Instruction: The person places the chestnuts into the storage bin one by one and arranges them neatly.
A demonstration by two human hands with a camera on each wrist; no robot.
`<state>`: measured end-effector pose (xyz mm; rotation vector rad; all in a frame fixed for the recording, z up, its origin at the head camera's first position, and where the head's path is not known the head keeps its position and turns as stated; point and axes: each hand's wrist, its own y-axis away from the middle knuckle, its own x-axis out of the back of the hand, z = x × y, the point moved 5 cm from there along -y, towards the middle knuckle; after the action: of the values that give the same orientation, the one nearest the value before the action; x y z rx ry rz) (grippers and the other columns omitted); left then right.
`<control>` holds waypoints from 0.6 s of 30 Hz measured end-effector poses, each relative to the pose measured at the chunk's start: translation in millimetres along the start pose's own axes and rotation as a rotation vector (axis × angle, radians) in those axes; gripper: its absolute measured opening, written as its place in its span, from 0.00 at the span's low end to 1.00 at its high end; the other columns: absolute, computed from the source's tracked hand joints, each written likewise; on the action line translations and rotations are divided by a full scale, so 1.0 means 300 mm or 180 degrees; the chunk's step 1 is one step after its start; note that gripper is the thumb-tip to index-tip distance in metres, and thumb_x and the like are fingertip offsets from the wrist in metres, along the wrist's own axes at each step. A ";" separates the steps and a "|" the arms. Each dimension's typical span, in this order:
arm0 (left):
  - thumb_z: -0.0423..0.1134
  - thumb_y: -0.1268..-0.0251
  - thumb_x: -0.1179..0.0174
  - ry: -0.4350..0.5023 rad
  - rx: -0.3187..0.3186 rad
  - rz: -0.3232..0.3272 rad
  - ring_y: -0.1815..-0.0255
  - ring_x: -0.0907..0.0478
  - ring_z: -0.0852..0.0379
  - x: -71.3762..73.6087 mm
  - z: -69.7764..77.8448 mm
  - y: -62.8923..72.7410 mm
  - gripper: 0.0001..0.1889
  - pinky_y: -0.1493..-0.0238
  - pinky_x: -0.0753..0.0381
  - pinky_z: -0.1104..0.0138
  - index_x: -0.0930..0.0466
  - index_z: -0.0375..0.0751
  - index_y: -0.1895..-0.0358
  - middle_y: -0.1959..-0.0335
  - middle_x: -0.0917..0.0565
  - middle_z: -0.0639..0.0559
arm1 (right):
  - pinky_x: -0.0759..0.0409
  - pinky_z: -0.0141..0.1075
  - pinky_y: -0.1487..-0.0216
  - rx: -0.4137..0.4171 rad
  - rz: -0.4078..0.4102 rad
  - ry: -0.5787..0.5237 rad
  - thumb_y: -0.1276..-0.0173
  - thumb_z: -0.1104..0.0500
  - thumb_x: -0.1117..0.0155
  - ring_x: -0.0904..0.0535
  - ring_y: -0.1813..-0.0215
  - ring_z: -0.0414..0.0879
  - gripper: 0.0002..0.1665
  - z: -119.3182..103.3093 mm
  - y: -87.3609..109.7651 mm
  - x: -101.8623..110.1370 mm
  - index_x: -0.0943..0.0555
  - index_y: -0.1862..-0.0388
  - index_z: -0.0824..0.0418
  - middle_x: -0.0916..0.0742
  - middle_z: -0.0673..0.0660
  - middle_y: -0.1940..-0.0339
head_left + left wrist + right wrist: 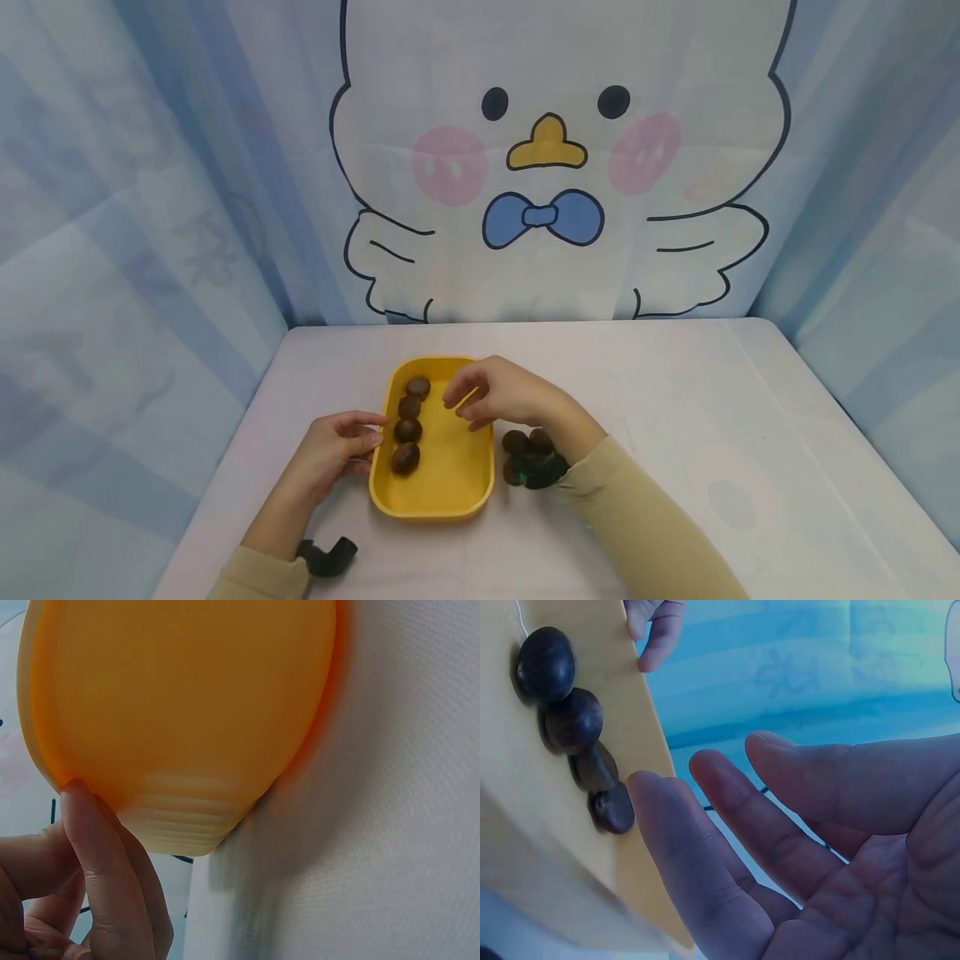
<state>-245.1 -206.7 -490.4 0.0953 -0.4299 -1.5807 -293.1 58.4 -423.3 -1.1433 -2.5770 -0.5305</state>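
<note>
The left grip pinches the left rim of the yellow tray. Just right of that grip, four round brown pieces line up inside the tray. The right grip hangs over the tray's right side, fingers spread and loosely curved. Beside its wrist, more brown pieces lie on the bench.

A: Which items are obscured?
B: A black object and the right forearm partly cover the brown pieces beside the yellow tray; their full count is indeterminate
A: Which items are cropped?
B: Tray: top of left wrist view; left hand: top of right wrist view; both sleeves: bottom of head view
</note>
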 end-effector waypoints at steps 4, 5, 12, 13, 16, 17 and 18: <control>0.29 0.28 0.33 0.0009 -0.0002 0.0000 0.74 0.17 0.55 0.002 -0.003 -0.002 0.18 0.68 0.09 0.67 0.15 0.33 0.37 0.63 0.13 0.48 | 0.07 0.42 0.47 -0.0025 0.0067 -0.0038 0.27 0.70 0.33 0.14 0.38 0.65 0.16 0.019 0.030 0.023 0.13 0.43 0.62 0.12 0.66 0.39; 0.29 0.28 0.33 0.0019 -0.0003 -0.0003 0.74 0.17 0.56 0.002 -0.005 -0.003 0.18 0.68 0.09 0.67 0.15 0.33 0.37 0.63 0.13 0.48 | 0.07 0.42 0.47 -0.0046 0.0088 -0.0055 0.27 0.70 0.33 0.14 0.38 0.65 0.16 0.025 0.037 0.029 0.13 0.43 0.61 0.12 0.66 0.39; 0.29 0.28 0.32 0.0070 0.0009 -0.0026 0.73 0.16 0.55 0.002 -0.012 -0.007 0.18 0.68 0.09 0.67 0.15 0.34 0.37 0.63 0.12 0.48 | 0.08 0.43 0.44 -0.0109 0.0201 -0.0072 0.29 0.70 0.32 0.13 0.37 0.61 0.17 0.067 0.098 0.069 0.13 0.42 0.61 0.11 0.64 0.38; 0.29 0.28 0.32 0.0064 0.0009 -0.0023 0.73 0.16 0.55 0.002 -0.012 -0.007 0.18 0.68 0.09 0.67 0.15 0.34 0.37 0.63 0.12 0.48 | 0.08 0.43 0.43 -0.0104 0.0211 -0.0053 0.29 0.69 0.32 0.13 0.37 0.60 0.17 0.073 0.106 0.076 0.13 0.42 0.61 0.11 0.63 0.38; 0.29 0.28 0.32 0.0047 -0.0001 -0.0012 0.73 0.17 0.55 0.003 -0.012 -0.006 0.18 0.68 0.09 0.67 0.15 0.34 0.37 0.62 0.12 0.47 | 0.08 0.43 0.42 -0.0100 0.0243 0.0005 0.29 0.68 0.32 0.13 0.37 0.60 0.17 0.092 0.131 0.097 0.13 0.42 0.60 0.11 0.63 0.39; 0.29 0.28 0.32 0.0045 -0.0002 -0.0012 0.73 0.17 0.55 0.003 -0.011 -0.006 0.18 0.68 0.09 0.67 0.15 0.34 0.37 0.62 0.12 0.47 | 0.08 0.44 0.41 -0.0107 0.0254 0.0009 0.29 0.68 0.32 0.13 0.37 0.61 0.17 0.099 0.139 0.103 0.13 0.42 0.60 0.11 0.63 0.39; 0.29 0.28 0.32 0.0042 -0.0003 -0.0012 0.73 0.17 0.55 0.003 -0.010 -0.006 0.18 0.68 0.09 0.67 0.15 0.34 0.37 0.62 0.12 0.47 | 0.09 0.44 0.41 -0.0106 0.0261 0.0005 0.28 0.68 0.33 0.13 0.37 0.62 0.17 0.106 0.146 0.109 0.13 0.42 0.60 0.11 0.63 0.39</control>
<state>-245.8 -208.3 -493.7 0.1058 -0.4189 -1.5833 -284.5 120.8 -429.5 -1.2529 -2.5164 -0.5572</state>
